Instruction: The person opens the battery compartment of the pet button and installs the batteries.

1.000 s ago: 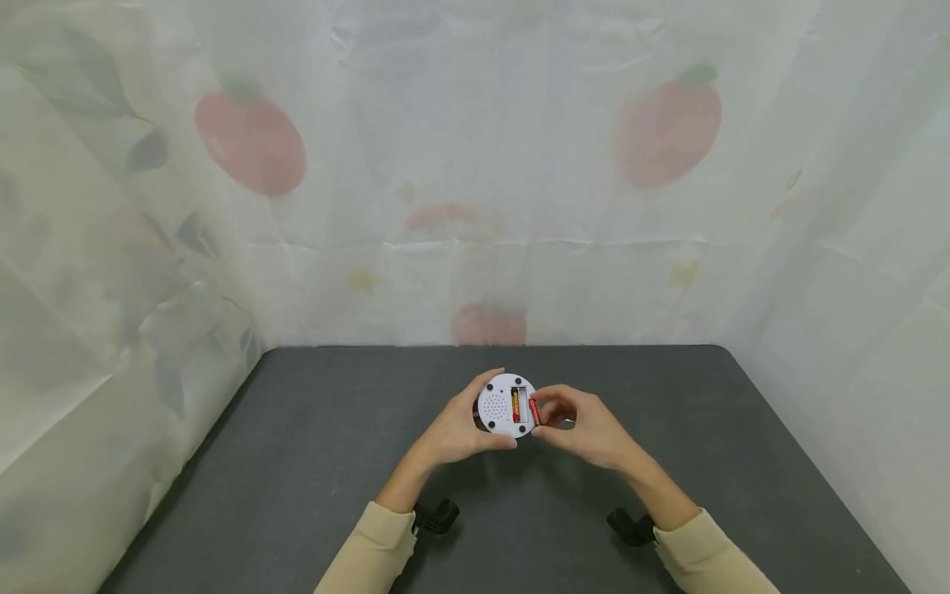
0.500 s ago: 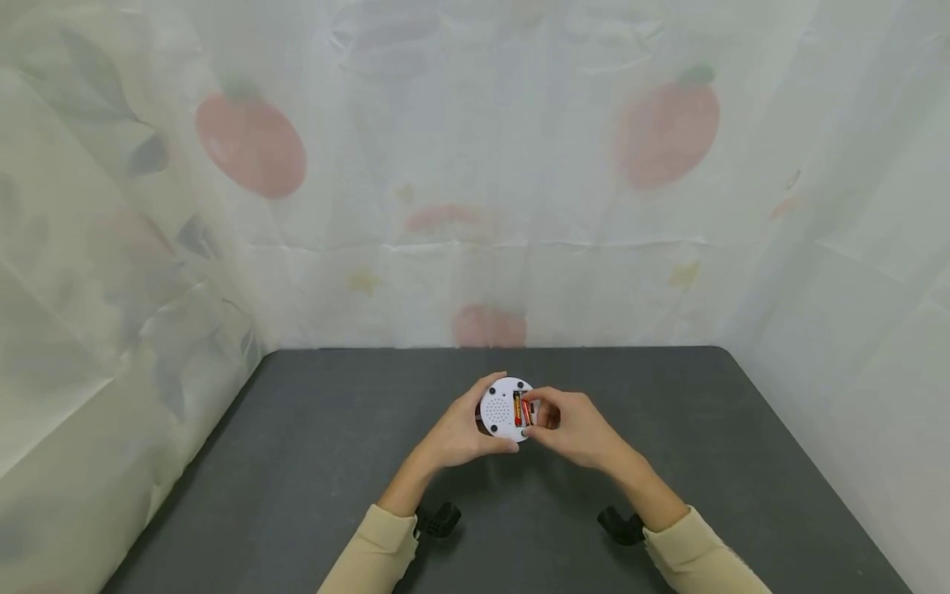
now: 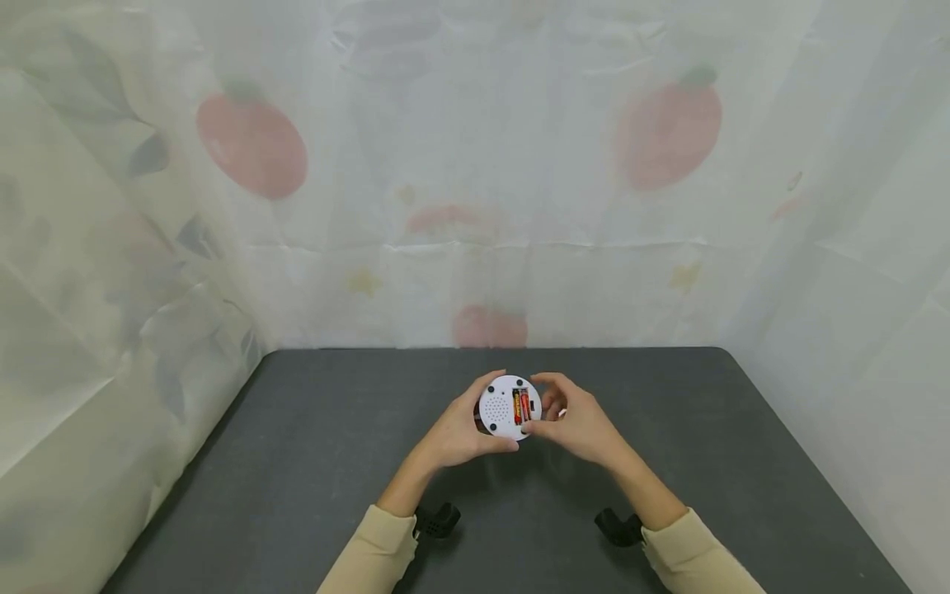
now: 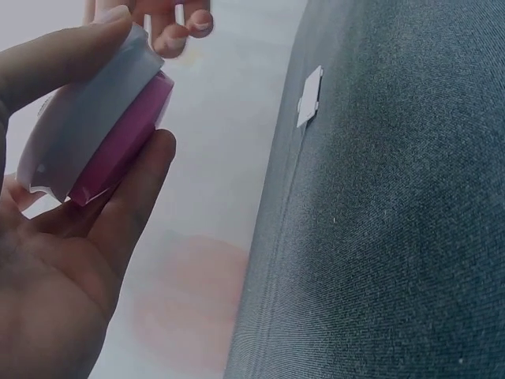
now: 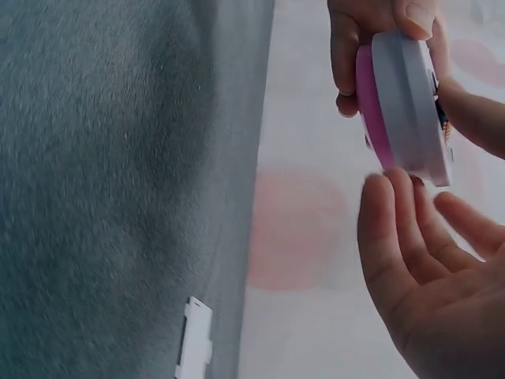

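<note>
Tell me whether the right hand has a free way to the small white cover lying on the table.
Probably yes: the right hand holds nothing, and the white cover lies alone on the bare dark table, with nothing on it or beside it.

Round white device (image 3: 507, 407) with a pink front half, held above the desk with its white back turned up toward the head camera. The back bears small dark feet, a perforated speaker grille and an open battery bay. Two red-and-yellow batteries (image 3: 521, 407) lie side by side in the bay. The left hand (image 3: 458, 429) grips the rim; the right hand (image 3: 575, 421) touches the bay side.
</note>
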A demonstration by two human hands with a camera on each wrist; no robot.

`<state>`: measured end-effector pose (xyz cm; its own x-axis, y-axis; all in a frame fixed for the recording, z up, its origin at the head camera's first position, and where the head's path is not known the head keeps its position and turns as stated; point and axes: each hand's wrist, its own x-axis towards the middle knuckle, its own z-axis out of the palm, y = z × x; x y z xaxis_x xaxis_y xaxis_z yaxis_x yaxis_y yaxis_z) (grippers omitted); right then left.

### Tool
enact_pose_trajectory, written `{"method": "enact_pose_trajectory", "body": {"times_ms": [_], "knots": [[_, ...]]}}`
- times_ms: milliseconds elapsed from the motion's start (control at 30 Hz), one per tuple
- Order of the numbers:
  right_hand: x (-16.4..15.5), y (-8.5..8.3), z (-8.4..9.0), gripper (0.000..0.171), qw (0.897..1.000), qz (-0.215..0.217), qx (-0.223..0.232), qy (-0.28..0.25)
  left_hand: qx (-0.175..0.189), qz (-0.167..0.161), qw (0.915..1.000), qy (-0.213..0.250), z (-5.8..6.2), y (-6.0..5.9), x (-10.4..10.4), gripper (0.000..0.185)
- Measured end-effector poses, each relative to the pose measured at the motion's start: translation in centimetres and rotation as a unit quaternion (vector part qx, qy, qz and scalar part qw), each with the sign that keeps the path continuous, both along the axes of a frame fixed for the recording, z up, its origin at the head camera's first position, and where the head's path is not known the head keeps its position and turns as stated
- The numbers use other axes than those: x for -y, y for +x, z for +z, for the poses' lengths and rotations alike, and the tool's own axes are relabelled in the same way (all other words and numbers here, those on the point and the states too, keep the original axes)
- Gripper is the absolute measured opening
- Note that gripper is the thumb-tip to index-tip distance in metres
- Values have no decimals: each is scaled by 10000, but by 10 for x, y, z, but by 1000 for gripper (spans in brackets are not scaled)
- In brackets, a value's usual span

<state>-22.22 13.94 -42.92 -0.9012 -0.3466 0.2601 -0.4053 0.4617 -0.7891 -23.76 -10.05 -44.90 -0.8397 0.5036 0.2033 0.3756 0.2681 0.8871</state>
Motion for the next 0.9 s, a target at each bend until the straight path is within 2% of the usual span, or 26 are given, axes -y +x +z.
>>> {"method": "enact_pose_trajectory", "body": {"times_ms": [133,233,367,533,900], "knots": [[-2,-3,-2,63,9956,260,753,-495,54,-15,10000,37,0,1,0,102],[-2,-5,-5,62,9867,391,1288,-917,49,-24,10000,-5,-1,0,0,102],[1,-6,-7,65,9750,356,1759,-1307,88,-54,9999,34,-2,0,-1,101],[8,-4,-7,67,9651,120,2071,-1599,78,-54,9999,104,-1,1,-1,101],[17,-3,-8,61,9565,-340,2203,-1882,32,-122,9998,167,-2,1,-3,101]]}}
